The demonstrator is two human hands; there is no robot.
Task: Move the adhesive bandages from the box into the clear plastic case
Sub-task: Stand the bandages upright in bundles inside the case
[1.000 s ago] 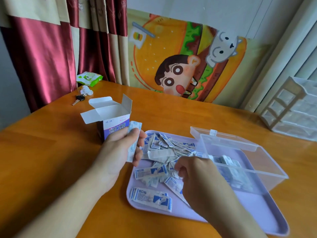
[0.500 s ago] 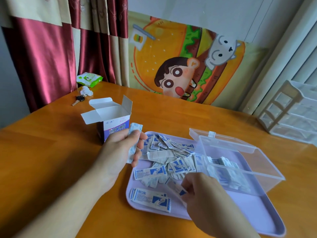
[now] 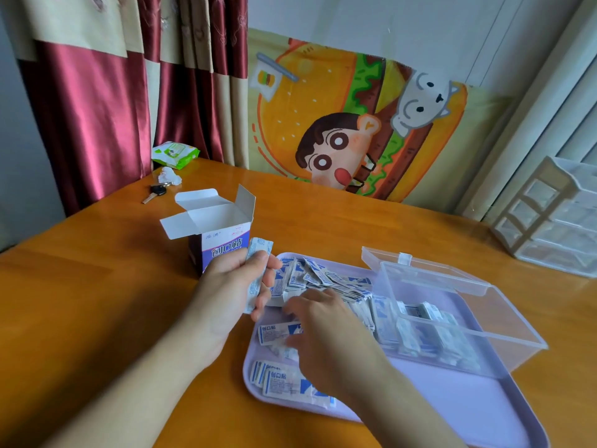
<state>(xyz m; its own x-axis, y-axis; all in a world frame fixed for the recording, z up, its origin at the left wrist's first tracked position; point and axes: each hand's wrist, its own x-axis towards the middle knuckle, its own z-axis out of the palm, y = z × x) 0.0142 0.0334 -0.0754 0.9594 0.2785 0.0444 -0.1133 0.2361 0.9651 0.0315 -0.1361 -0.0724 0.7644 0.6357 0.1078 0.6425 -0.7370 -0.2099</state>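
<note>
**A:** From the head view, what's the picture on the table [image 3: 97, 302]?

**B:** The box [image 3: 223, 239] stands upright with its flaps open, just behind the left hand [image 3: 231, 289]. That hand's grip is clamped on a small stack of bandages [image 3: 256, 273], thumb on the near side, fingers curled round the far side, held up just beside the box.

**A:** And the right hand [image 3: 326, 334]?

**B:** Down over the lilac tray [image 3: 468, 405], fingers spread loosely over the loose pile of bandages [image 3: 323, 276]. Its fingertips are blurred and partly hidden under the palm, so whether that grip is apart or closed on a wrapper, I cannot tell.

**A:** Where do the bandages lie overall?

**B:** Three places. A heap scattered on the tray's far left part, a few strays [image 3: 284, 381] near the tray's front edge, and a batch already inside the clear plastic case [image 3: 452, 318], which sits on the tray with its lid [image 3: 420, 270] tipped back.

**A:** So how far along?

**B:** Partway, I'd judge. The case holds a layer at the bottom with room above. The pile on the tray looks the bigger share, so most of the moving is left. Whether the box is emptied, I can't see inside.
</note>
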